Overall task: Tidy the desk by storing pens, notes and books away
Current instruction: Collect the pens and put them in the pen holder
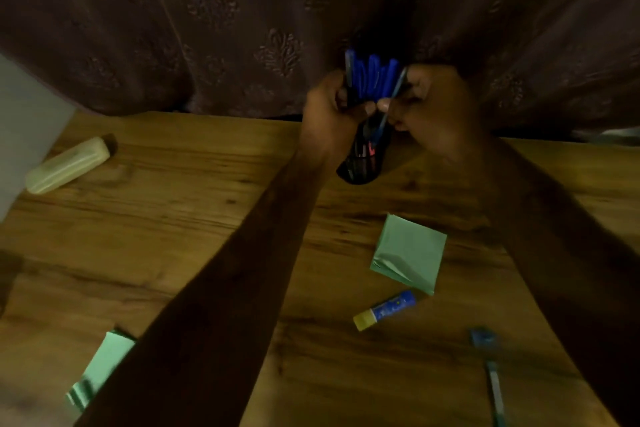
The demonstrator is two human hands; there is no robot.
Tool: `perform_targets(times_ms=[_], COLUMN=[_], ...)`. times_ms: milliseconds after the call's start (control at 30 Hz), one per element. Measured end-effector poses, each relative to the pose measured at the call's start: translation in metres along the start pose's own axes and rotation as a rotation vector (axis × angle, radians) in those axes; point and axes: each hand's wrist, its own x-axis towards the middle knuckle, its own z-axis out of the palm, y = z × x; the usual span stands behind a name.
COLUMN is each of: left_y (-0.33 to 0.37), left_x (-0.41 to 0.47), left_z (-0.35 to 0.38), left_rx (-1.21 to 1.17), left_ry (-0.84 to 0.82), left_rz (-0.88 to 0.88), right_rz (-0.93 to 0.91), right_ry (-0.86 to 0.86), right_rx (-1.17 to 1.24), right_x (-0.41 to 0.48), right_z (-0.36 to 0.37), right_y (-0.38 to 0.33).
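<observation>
Dark patterned curtain (242, 28) hangs behind a wooden worktop (207, 218). At far left lies a pale case (67, 165), with green notes (104, 367) near the front edge. The left hand (329, 111) curls its fingers round a bunch of blue pens (372, 76) over a black pen holder (362, 163). The right hand (433, 111) pinches one thin pen (394, 94) beside them. A green notepad (408, 253) and a glue stick (384, 310) lie nearer the right.

A dark curtain (242, 28) closes the worktop's (207, 191) far edge right behind the black pen holder (360, 168). The left grip (327, 107) and right grip (433, 111), both holding blue pens (372, 74), crowd the holder's top. Bare wood lies open between the pale case (65, 165) and the green note pad (410, 251).
</observation>
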Motion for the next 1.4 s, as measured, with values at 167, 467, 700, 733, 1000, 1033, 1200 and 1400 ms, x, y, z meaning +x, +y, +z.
perform_targets(times_ms=[167, 467, 700, 733, 1000, 1033, 1200, 1400], left_y=[-0.017, 0.014, 0.023, 0.022, 0.020, 0.020, 0.023, 0.034], left_x=[-0.008, -0.026, -0.041, -0.042, -0.061, -0.064, -0.083, -0.116], left_z=[0.000, -0.014, -0.027, -0.028, -0.037, -0.037, -0.039, -0.051], left_rx=[0.160, 0.504, 0.615, 0.619, 0.671, 0.676, 0.692, 0.743], left_ry=[-0.034, -0.131, -0.083, -0.092, -0.084, -0.080, -0.118, -0.214], left_rz=[-0.098, 0.021, 0.153, 0.176, 0.268, 0.285, 0.294, 0.235], right_rz=[0.041, -0.030, -0.054, -0.036, -0.016, -0.019, -0.073, -0.096], right_ry=[-0.050, -0.128, -0.133, -0.133, -0.089, -0.094, -0.084, -0.102], right_rx=[-0.047, -0.376, -0.468, -0.459, -0.371, -0.356, -0.357, -0.368], right_x=[0.002, -0.009, -0.026, -0.029, -0.044, -0.048, -0.066, -0.090], right_z=[0.012, 0.021, 0.026, 0.025, 0.008, 0.005, -0.002, 0.004], right_y=[0.016, 0.007, -0.002, -0.003, -0.001, -0.002, -0.010, -0.023])
